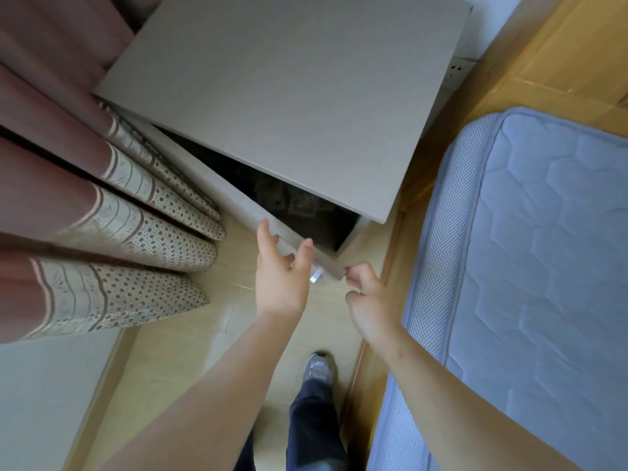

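**Operator:** State the position of the drawer and both hands.

**Technician:** The pale beige wooden drawer stands pulled out from under the front edge of the flat grey cabinet top. Its dark interior is exposed, and the contents are too dim to identify. The left hand is near the middle of the drawer front, fingers straight and spread, gripping nothing. The right hand is at the right corner of the drawer front with its fingers curled. I cannot tell whether they pinch that corner. The small silver metal handle shows between the two hands, unheld.

**Operator:** List the hazards from this position.

**Technician:** There are four probable faults.

1. **Finger trap.** If the drawer is pushed in with fingertips over its upper rim, they are likely caught against the front edge of the cabinet top. Press on the drawer face only.
2. **Skewing.** Force applied at the right corner alone would probably rack the drawer on its runners and jam it. Apply force at the handle.
3. **Snagging.** The patterned hem of the dusty-pink pleated curtain lies just beside the left end of the drawer. It may be drawn into the gap on closing.
4. **Over-extension.** If the drawer is pulled further, it may leave its runners and drop toward the grey shoe below.
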Tool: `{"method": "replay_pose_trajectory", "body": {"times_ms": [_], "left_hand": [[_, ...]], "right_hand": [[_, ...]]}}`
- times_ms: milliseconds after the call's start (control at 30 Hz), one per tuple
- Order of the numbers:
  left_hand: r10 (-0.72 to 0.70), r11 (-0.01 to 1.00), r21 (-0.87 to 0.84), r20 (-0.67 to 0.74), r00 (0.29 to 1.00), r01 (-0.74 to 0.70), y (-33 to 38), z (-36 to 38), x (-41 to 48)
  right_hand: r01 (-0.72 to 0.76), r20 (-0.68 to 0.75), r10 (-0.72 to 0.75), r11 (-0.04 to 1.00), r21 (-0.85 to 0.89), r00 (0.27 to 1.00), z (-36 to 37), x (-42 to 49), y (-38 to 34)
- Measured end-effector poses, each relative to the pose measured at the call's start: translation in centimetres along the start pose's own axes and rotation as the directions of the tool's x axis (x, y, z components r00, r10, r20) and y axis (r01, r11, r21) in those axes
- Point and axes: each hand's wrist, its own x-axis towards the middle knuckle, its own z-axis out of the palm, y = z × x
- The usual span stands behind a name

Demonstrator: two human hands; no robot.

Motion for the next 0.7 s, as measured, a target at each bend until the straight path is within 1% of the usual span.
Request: {"method": "replay_pose_trajectory", "body": {"times_ms": [100, 200, 267, 333, 467, 533, 700], "left_hand": [[-0.019, 0.999, -0.031, -0.067, 0.998, 0.017, -2.0, -2.0, -0.9], [-0.124, 0.991, 0.024, -0.125, 0.984, 0.128, -4.0, -4.8, -1.6], [-0.167, 0.981, 0.069, -0.177, 0.97, 0.182, -5.6, -7.0, -2.1], [-0.178, 0.97, 0.125, -0.217, 0.96, 0.208, -7.2, -9.5, -2.7], [-0.196, 0.941, 0.219, -0.274, 0.942, 0.259, -9.9, -15.4, -3.5], [-0.191, 0.929, 0.253, -0.292, 0.937, 0.269, -10.9, -18.3, -3.5], [-0.15, 0.919, 0.303, -0.324, 0.934, 0.253, -13.2, -24.1, -2.2]], "right_hand": [[-0.028, 0.087, 0.036, 0.995, -0.092, 0.996, 1.8, -1.6, 0.5], [-0.031, 0.202, 0.07, 0.981, -0.191, 0.977, 5.1, -2.9, 0.9], [-0.04, 0.269, 0.099, 0.975, -0.217, 0.958, 7.8, -3.9, 0.8], [-0.042, 0.361, 0.119, 0.976, -0.214, 0.925, 10.6, -5.0, 0.4], [-0.029, 0.56, 0.131, 0.982, -0.187, 0.818, 17.1, -6.9, -0.3], [-0.019, 0.585, 0.128, 0.982, -0.189, 0.801, 20.4, -7.5, -0.3], [-0.032, 0.533, 0.14, 0.978, -0.207, 0.834, 25.4, -8.1, -2.3]]}}
